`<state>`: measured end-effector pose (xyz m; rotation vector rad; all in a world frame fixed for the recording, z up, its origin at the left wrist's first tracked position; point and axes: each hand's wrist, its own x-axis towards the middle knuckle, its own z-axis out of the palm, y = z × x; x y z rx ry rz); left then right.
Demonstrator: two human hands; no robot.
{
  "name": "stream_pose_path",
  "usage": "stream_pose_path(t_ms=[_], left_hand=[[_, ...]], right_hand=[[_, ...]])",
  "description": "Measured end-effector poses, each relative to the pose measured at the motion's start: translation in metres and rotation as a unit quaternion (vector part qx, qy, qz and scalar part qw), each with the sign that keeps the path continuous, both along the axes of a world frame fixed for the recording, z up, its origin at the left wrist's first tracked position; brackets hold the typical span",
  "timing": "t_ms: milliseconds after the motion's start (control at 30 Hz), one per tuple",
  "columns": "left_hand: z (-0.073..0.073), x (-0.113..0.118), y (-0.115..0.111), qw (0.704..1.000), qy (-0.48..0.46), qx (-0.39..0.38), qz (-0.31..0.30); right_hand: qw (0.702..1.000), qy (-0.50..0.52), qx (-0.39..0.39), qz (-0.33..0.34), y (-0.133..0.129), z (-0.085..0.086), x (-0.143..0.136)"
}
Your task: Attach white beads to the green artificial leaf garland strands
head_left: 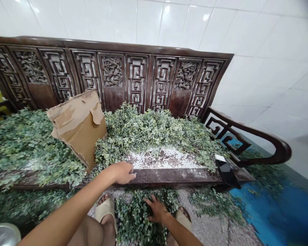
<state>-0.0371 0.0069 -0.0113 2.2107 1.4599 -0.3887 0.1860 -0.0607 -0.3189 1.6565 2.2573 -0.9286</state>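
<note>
My left hand (122,172) is over the front edge of the wooden bench (169,176), its fingers closed in a pinch. A tiny pale piece (135,174) shows at the fingertips, too small to name for sure. Lower down, my right hand (157,210) rests with fingers spread on a heap of artificial green leaf sprigs (133,213) between my feet. Many small white pieces (166,159) lie scattered on the seat, just beyond my left hand. Behind them a larger pile of leafy sprigs (154,130) covers the seat up to the carved backrest.
A torn cardboard piece (84,126) stands upright on the seat, dividing the foliage from another leafy pile (25,140) on the left. A phone (227,172) lies at the right end near the armrest (269,143). At lower left is a metal bowl (5,234). Blue sheeting (282,208) covers the floor at right.
</note>
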Motion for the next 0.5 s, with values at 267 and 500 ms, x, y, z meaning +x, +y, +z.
stream_pose_path(t_ms=[267,500], left_hand=[[-0.002,-0.002,0.0,1.0,0.007,-0.006,-0.017],[-0.003,0.001,0.001,1.0,0.007,-0.005,-0.024]], right_hand=[[0.955,0.223,-0.167,-0.099,0.02,0.019,0.047],[0.857,0.364,-0.319,-0.179,0.038,0.058,0.077]])
